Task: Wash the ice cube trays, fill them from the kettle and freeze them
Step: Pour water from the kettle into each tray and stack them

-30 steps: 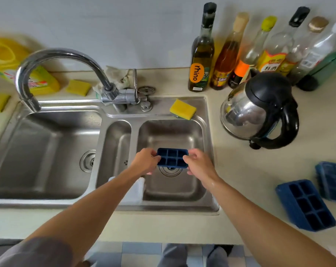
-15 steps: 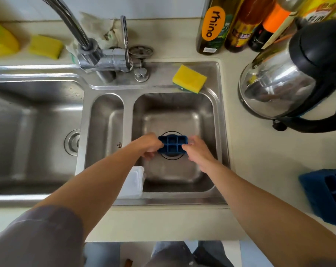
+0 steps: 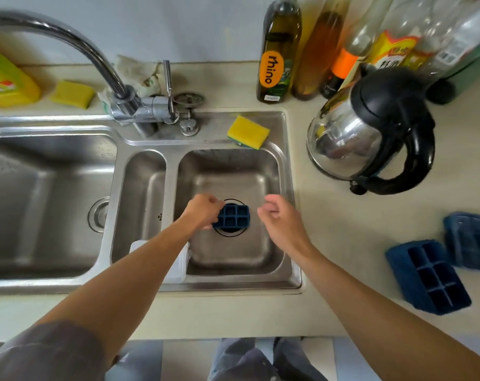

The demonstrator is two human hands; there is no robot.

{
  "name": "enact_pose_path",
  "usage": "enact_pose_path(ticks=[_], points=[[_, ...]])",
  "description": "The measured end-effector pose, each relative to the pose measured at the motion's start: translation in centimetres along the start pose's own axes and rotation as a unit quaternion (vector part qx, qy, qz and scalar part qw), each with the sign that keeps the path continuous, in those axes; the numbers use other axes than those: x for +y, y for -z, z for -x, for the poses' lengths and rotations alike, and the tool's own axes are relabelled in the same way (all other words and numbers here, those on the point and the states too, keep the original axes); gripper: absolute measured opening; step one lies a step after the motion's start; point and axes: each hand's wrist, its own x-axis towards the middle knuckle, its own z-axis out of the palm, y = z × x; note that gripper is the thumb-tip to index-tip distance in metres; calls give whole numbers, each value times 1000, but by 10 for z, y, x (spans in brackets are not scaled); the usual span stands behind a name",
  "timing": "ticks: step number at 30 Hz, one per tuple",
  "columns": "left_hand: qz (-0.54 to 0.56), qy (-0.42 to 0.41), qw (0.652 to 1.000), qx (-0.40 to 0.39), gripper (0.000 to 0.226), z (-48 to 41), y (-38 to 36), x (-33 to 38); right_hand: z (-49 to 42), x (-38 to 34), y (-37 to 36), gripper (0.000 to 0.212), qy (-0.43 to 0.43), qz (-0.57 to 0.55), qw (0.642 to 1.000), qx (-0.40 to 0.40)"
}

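Holding the blue ice cube tray [image 3: 232,218] over the drain [image 3: 229,234] of the right basin [image 3: 233,180], the left grip [image 3: 203,211] pinches its nine-o'clock end; the right grip [image 3: 277,217], at three o'clock, hangs loosely curled, seemingly empty.

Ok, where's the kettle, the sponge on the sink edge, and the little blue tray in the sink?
kettle [image 3: 346,138]: head view, shiny steel belly.
sponge [image 3: 248,131]: head view, yellow top face.
little blue tray [image 3: 234,219]: head view, middle of its grid.

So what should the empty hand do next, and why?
Probably the right hand should reach for the yellow sponge on the sink rim: it holds nothing, while the left hand grips the blue tray over the drain, ready for scrubbing.
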Motion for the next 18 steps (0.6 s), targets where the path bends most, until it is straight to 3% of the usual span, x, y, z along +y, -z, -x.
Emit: enact_pose_path(ticks=[6,10,13,15,18], points=[[99,-61,993,10,19,53,-23,34,58,-36,90,17,157,-83,971,160],[139,-81,987,18,21,87,-45,54,77,-57,153,20,244,-132,902,330],[159,-103,982,29,24,108,-57,62,69,-61,186,37,230,-150,872,404],[151,-121,980,36,24,117,-61,65,54,-56,199,44,184,-140,886,401],[147,-136,979,34,22,123,-63,64,32,-44,203,45,124,-119,928,332]])
